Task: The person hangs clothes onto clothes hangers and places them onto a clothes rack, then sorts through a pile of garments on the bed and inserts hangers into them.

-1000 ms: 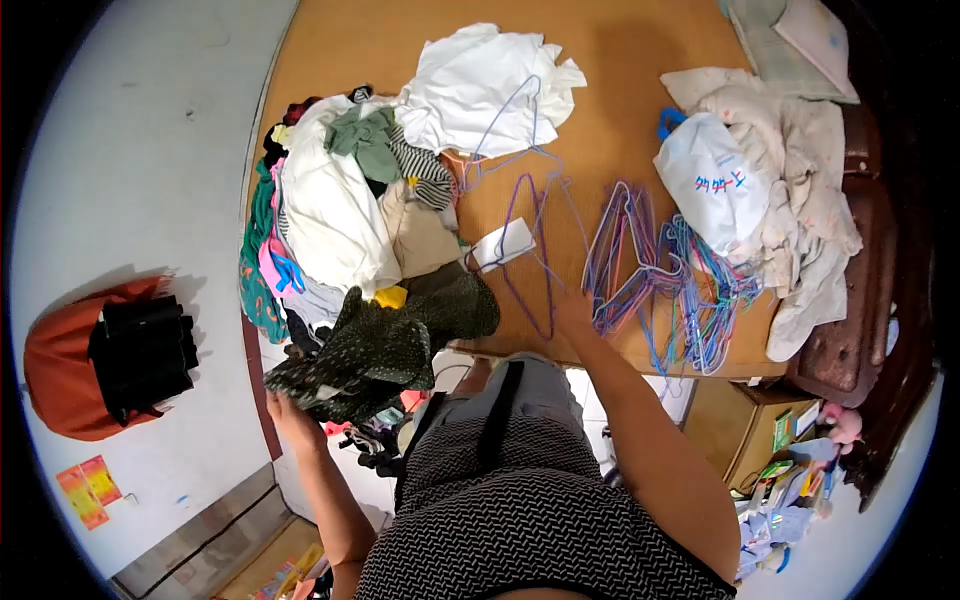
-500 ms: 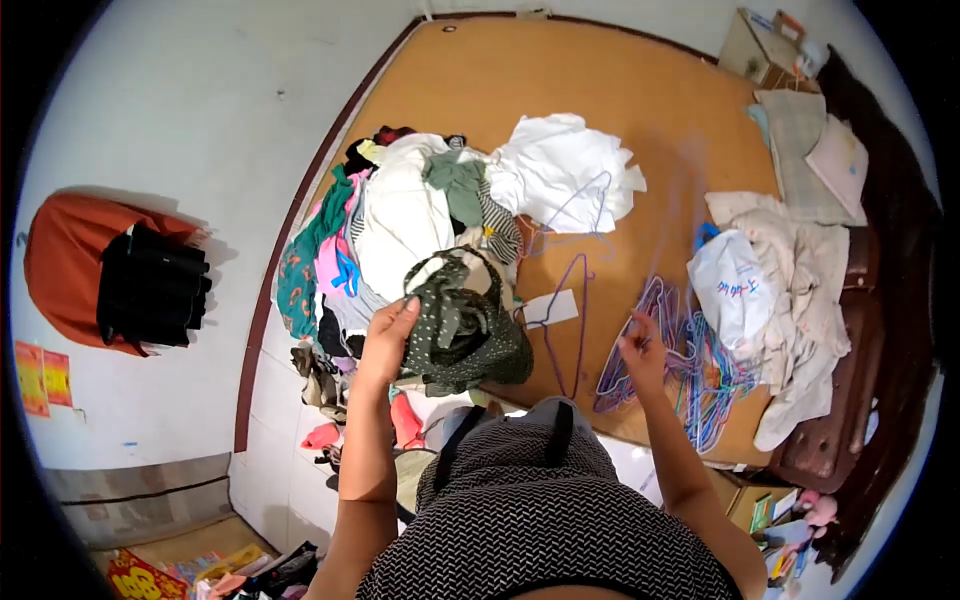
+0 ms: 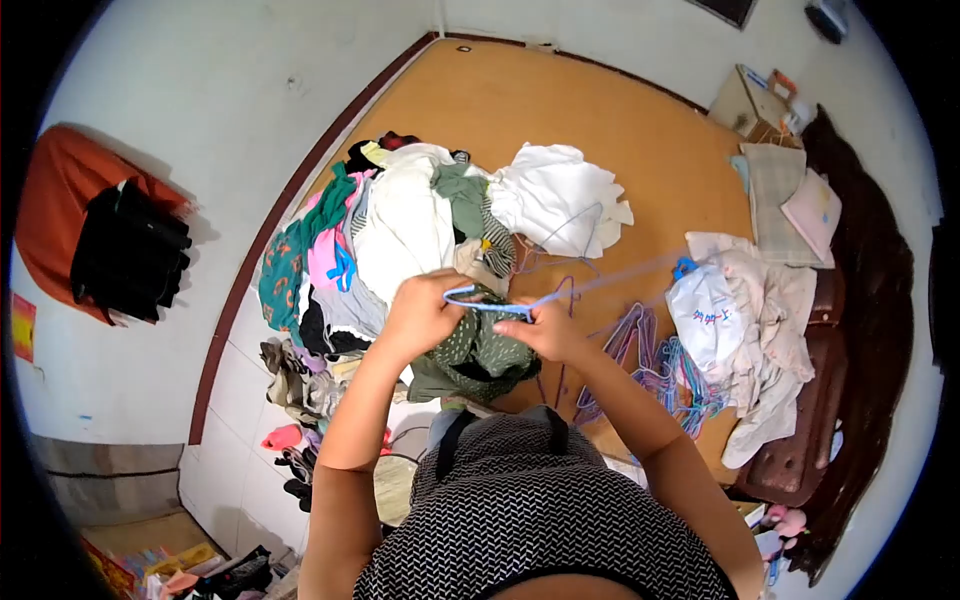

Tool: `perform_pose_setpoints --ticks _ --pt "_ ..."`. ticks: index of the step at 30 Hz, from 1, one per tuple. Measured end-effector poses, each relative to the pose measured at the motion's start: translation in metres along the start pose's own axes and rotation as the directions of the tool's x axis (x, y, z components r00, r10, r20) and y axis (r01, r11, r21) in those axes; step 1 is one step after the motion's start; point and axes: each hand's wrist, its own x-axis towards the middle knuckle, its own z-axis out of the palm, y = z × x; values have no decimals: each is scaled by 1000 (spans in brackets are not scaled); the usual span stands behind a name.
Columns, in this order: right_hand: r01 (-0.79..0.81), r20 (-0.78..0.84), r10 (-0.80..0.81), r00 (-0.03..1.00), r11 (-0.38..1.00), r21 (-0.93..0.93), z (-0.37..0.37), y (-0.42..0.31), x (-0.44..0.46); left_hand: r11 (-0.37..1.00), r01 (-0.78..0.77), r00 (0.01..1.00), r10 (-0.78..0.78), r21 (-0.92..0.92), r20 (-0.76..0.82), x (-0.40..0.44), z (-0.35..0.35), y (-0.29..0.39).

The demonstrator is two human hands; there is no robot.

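My left hand (image 3: 424,312) is closed on the upper left of a dark green dotted garment (image 3: 480,350), which hangs in front of me. My right hand (image 3: 545,328) grips a light blue hanger (image 3: 497,304), whose end lies at the garment's top by my left fingers. The rest of that hanger stretches to the right, smeared by motion. Beyond my hands lies a heap of clothes with a large white cloth (image 3: 405,215) on top. A white garment (image 3: 560,200) lies to its right, with a thin hanger over it.
Several hangers (image 3: 640,360) lie at the right, beside a white plastic bag (image 3: 703,315) and a crumpled pale cloth (image 3: 770,330). An orange garment (image 3: 60,215) and a black one (image 3: 135,250) hang on the left wall. Clothes (image 3: 290,385) lie low at the left.
My right hand has taken a light blue hanger and moved left to the garment. My left hand has moved slightly right, still holding the garment. The view has shifted since the earlier frames.
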Motion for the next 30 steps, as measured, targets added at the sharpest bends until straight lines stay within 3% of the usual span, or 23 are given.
perform_pose_setpoints --ticks 1,2,3,5,7,9,10,11,13,15,17,18,19,21,23,25,27,28,29,30 --pt "-101 -37 103 994 993 55 3 3 4 993 30 998 -23 112 -65 -2 -5 -5" --pt "-98 -26 100 995 994 44 2 6 6 976 52 996 -35 212 -85 -3 -7 -8" --pt "-29 -104 45 994 989 146 -1 1 7 948 76 994 -45 311 -104 -5 -9 -13" --pt "48 -183 -3 983 970 237 -4 -12 9 941 75 988 -24 331 -155 -8 -5 -29" --pt "-118 -79 180 980 859 499 -10 -42 4 936 67 980 3 346 -198 -10 9 -51" --pt "-100 -75 157 985 865 491 -17 -42 7 917 251 891 -94 311 -445 -11 20 -69" --pt "-106 -80 200 976 769 631 -18 -47 8 928 329 876 -232 173 -422 -14 22 -73" --pt "-103 -79 245 966 649 753 -19 -52 7 930 326 877 -231 168 -421 -17 29 -75" --pt "-98 -119 270 955 670 735 -22 -64 5 923 233 917 -313 -306 -247 -27 54 -76" --pt "-55 -173 226 959 746 664 -22 -70 5 864 107 983 -165 -492 -75 -34 81 -67" --pt "-42 -196 229 953 745 665 -23 -74 4 964 -33 986 -12 -263 -168 -32 109 -58" --pt "-26 -221 232 947 744 667 -24 -75 3 918 234 972 -230 -319 50 -29 94 -32" --pt "-23 -227 231 946 748 664 -28 -69 4 919 228 973 -224 -323 50 -26 98 -35" --pt "105 -344 177 922 741 663 -39 -45 5 920 310 934 -342 -240 -104 -21 103 -48" --pt "92 -407 222 886 777 623 -53 -36 -4 969 225 903 -248 -103 -352 -16 81 -45" --pt "7 -537 118 835 974 226 -65 -35 -14 980 169 893 -199 -109 -405 -12 58 -51" --pt "26 -565 99 819 978 209 -67 -23 -21 742 273 872 -460 -612 -169 -4 39 -49" --pt "149 -626 50 778 954 262 -65 -18 -25 478 283 880 -474 -832 27 2 27 -48" --pt "273 -686 9 728 913 302 -64 -14 -28 294 377 848 -491 -878 200 7 14 -44" --pt "276 -683 8 730 911 306 -64 -7 -31 249 445 829 -478 -861 290 11 8 -47"
